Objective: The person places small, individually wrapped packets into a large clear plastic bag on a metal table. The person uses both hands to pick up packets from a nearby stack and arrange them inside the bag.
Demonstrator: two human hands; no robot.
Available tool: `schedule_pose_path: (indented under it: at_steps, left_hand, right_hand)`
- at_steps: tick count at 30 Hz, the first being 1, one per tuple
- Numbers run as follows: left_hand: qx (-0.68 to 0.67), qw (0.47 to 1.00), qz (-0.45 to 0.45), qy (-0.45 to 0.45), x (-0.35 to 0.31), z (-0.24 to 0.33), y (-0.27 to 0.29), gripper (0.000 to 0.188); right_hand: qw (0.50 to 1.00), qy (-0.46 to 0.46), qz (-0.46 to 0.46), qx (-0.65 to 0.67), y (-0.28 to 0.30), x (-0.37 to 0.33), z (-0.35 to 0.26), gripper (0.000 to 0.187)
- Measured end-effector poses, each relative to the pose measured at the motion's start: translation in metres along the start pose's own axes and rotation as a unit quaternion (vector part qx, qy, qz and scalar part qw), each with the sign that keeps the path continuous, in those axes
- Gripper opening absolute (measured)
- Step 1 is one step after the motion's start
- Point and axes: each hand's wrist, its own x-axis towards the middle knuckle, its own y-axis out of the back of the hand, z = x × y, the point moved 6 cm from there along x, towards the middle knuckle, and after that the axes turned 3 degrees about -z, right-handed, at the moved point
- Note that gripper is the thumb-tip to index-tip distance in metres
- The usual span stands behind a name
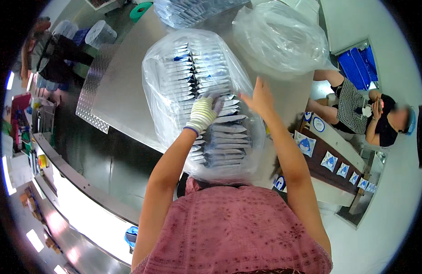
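A large clear plastic bag [157, 75] lies open on the metal table in front of me. Inside it, small silvery-white packets [211, 73] stand on edge in two long rows. My left hand [203, 113], in a striped glove with grey fingertips, rests on the packets between the rows. Its fingers look stretched out with the thumb apart, though the packets partly hide the tips. Over the right side of the bag, my bare right hand [262, 98] hovers with fingers spread and nothing in it, slightly blurred.
Beyond lie a crumpled clear bag [279, 41] and another batch of packets [192, 11] on the table [122, 77]. At right, a brown conveyor [318, 153] carries blue-and-white packets [329, 160] near a seated person [345, 102]. Another person [49, 57] is at far left.
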Motion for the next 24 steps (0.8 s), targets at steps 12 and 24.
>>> schedule_pose_path:
  at_steps: [12, 24]
  left_hand:
    - [-0.017, 0.997, 0.027, -0.074, -0.01, 0.012, -0.013, 0.032]
    - [0.135, 0.988, -0.001, -0.076, -0.005, 0.013, -0.025, 0.041]
  right_hand:
    - [0.756, -0.1, 0.003, 0.647, 0.088, -0.025, 0.004, 0.039]
    - [0.776, -0.121, -0.015, 0.619, -0.104, -0.129, 0.021, 0.042]
